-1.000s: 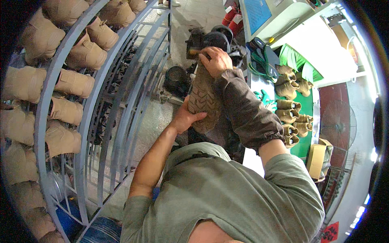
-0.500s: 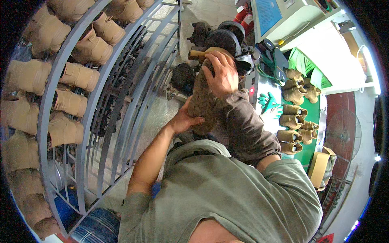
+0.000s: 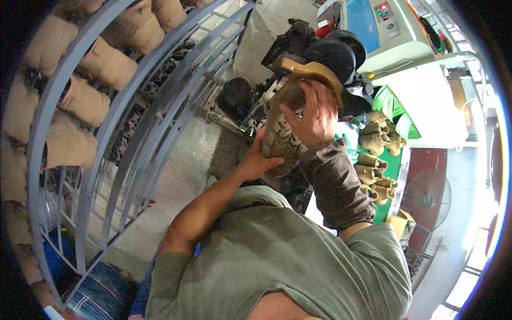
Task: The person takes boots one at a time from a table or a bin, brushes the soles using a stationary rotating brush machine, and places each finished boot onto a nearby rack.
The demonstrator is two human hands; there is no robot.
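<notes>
I hold a tan boot point(image 3: 280, 133) with a lugged sole turned toward me, toe end up against a black machine head point(image 3: 330, 53). My right hand point(image 3: 316, 114), in a dark brown sleeve, is spread over the upper part of the sole and grips it. Lower down, my bare-armed left hand point(image 3: 257, 159) cups the boot's lower end from the left. The boot's upper is mostly hidden behind the sole and my hands.
A grey metal rack point(image 3: 133, 106) with several tan boots point(image 3: 80, 101) curves along the left. Behind the black machine is a pale cabinet with a blue panel point(image 3: 368, 21). More tan boots point(image 3: 376, 160) lie on a green table at right, with a fan point(image 3: 426, 197) beyond it.
Both hands have lifted the boot up toward the black machine head. My right hand has slid further over the sole's upper part.
</notes>
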